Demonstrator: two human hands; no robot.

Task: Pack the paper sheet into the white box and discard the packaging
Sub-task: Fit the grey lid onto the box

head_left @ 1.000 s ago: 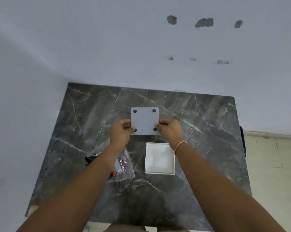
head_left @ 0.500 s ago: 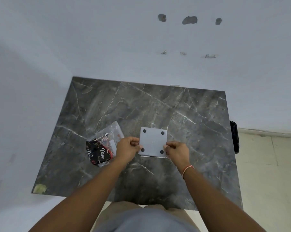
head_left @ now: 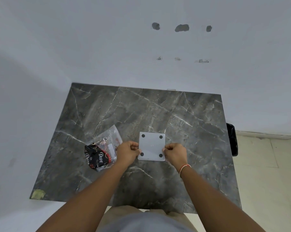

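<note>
A square pale grey paper sheet [head_left: 152,145] with a black dot near each corner lies flat over the white box, of which only a thin rim [head_left: 151,159] shows along the near edge. My left hand [head_left: 128,152] pinches the sheet's left edge. My right hand [head_left: 175,154] pinches its right edge. Left of my left hand, the clear plastic packaging [head_left: 108,139] lies on the table with a black and red "Dove" wrapper [head_left: 95,157] inside it.
The dark marble table [head_left: 158,114] stands against a white wall. A black bin [head_left: 232,139] sits on the floor at the table's right edge. A yellowish scrap [head_left: 38,194] marks the near left corner.
Both hands lowered the sheet from mid-air down onto the white box, which is now covered. The view pulled back, and the packaging beside my left hand came into full view.
</note>
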